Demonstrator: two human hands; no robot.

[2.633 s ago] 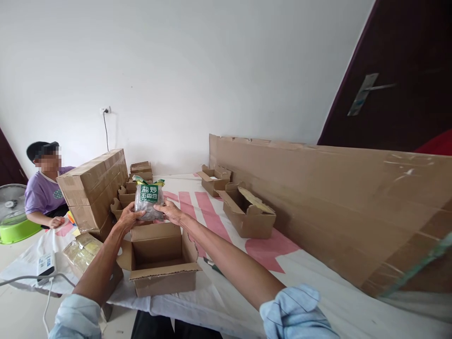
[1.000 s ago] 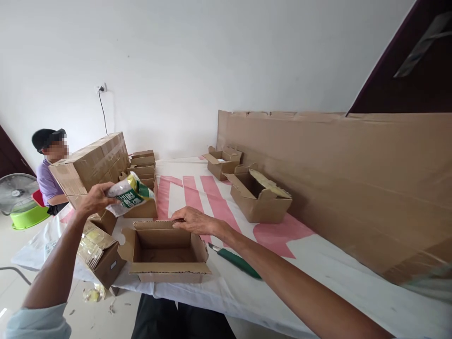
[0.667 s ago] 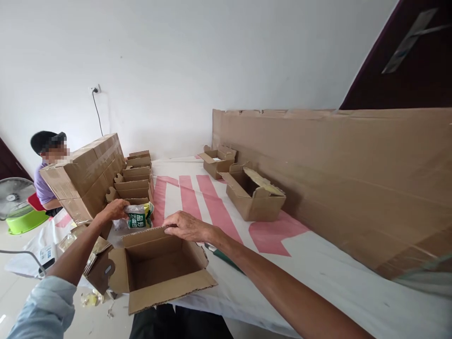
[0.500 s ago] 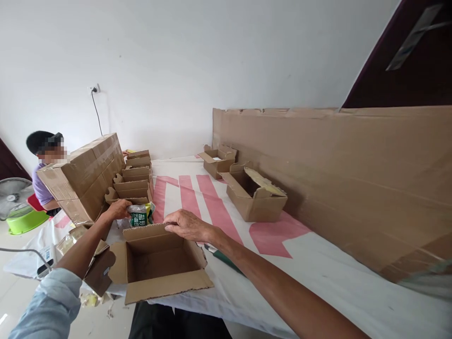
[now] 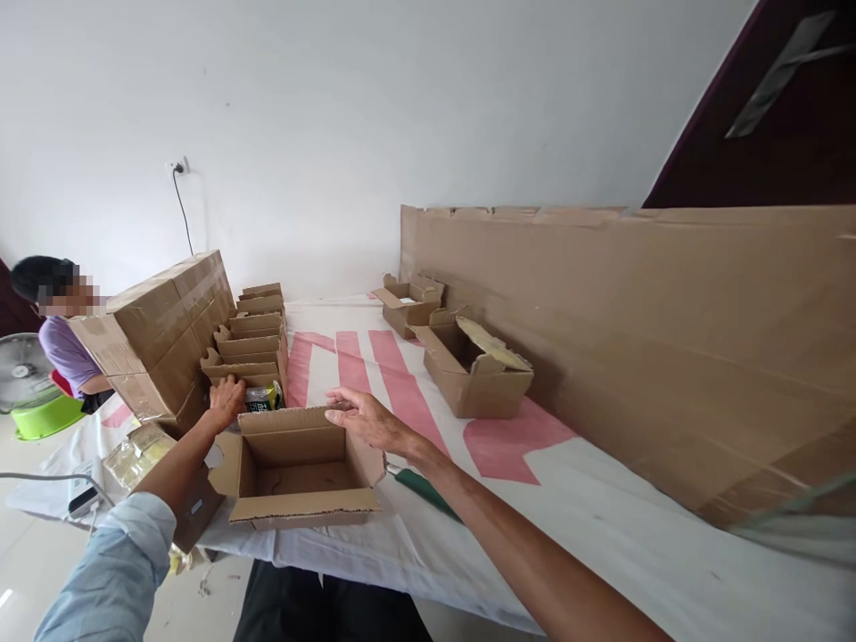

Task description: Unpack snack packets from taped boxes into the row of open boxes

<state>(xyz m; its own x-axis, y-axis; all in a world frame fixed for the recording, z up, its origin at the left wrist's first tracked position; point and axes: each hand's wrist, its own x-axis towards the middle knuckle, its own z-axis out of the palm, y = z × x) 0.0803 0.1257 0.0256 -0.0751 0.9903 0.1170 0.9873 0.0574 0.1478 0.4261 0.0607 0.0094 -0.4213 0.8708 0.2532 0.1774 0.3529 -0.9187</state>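
Observation:
In front of me stands an open cardboard box (image 5: 304,508) with its flaps spread outward. My right hand (image 5: 374,423) is at the far right corner of the box, thumb and fingers apart by the far flap's edge. Beyond that flap lies a green and yellow plastic packet (image 5: 266,396), its lower part hidden by the flap. My left hand (image 5: 227,401) has its fingers curled at the packet's left end; the fingertips are hidden. Beneath my right forearm is a tool with a green handle (image 5: 426,490).
A row of upright cardboard boxes (image 5: 258,343) runs beside stacked taped cartons (image 5: 167,330) on the left. Two open boxes, one nearer (image 5: 478,388) and one farther (image 5: 409,316), stand along a cardboard panel (image 5: 602,357). A person (image 5: 67,352) sits beyond the cartons, near a fan (image 5: 23,370).
The near box has shifted slightly away from me. My right fingers have parted from the flap's edge. The packet sits lower behind the flap, and the seated person has leaned left.

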